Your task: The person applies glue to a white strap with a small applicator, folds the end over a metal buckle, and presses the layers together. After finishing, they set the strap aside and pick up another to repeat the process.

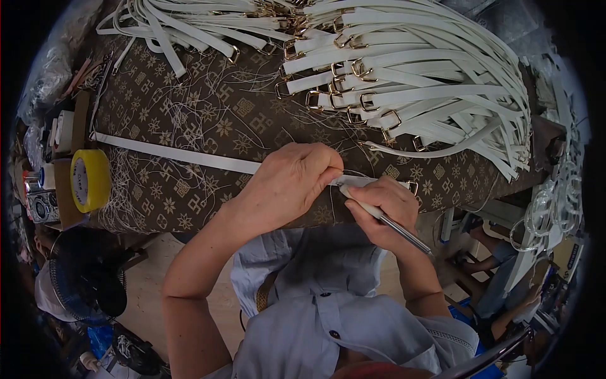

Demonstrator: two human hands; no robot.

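A white strap [189,156] lies across the brown patterned cloth, and its right part runs under my hands to a gold buckle [413,187]. My left hand [297,177] is closed on the strap, thumb and forefinger pinched near the tip of a tool. My right hand [386,211] grips that slim pen-shaped tool [394,225], pale near the tip with a silver metal shaft, its point angled up-left against the strap. I cannot tell what kind of tool it is. A fine loose thread shows beside the fingers.
Piles of white buckled straps [442,76] cover the back and right of the cloth [252,136]. Loose thread ends [186,120] lie scattered at left. A yellow tape roll [90,180] stands at the left edge. Below left is a black fan [91,275]; another person [499,271] sits at lower right.
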